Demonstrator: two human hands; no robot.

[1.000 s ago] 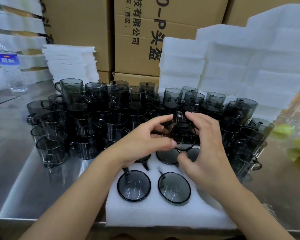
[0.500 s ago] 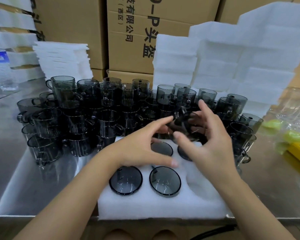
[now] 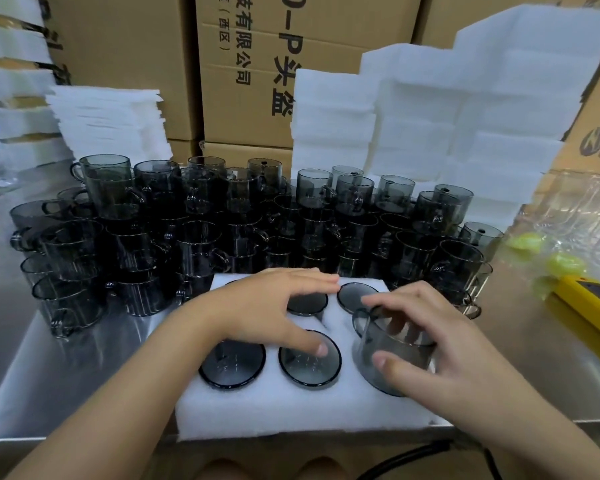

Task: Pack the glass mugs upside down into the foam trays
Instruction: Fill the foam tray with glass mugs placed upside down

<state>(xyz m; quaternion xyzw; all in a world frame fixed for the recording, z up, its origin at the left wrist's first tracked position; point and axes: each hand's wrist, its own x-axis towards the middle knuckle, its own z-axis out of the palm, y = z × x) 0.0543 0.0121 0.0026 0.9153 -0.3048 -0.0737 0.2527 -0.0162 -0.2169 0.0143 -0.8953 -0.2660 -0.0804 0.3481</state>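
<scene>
I see my right hand (image 3: 440, 344) curled around an inverted mug (image 3: 388, 358) at the foam tray's (image 3: 257, 407) front right corner. My left hand (image 3: 264, 310) lies spread, thumb touching a seated mug (image 3: 309, 367).

Foam tray (image 3: 257, 410): white slab with round pockets, lying flat just in front of the loose mugs.
Seated mugs (image 3: 232, 367): four visible, smoky grey glass, upside down in pockets with only their round bases showing; two in the front row, two behind.
Held mug (image 3: 388, 355): same grey glass, handle at its upper left, at the front right pocket with most of its wall above the foam, gripped by the right hand (image 3: 465, 351).
Loose mugs (image 3: 194, 230): many, upright, stacked in tiers.
</scene>
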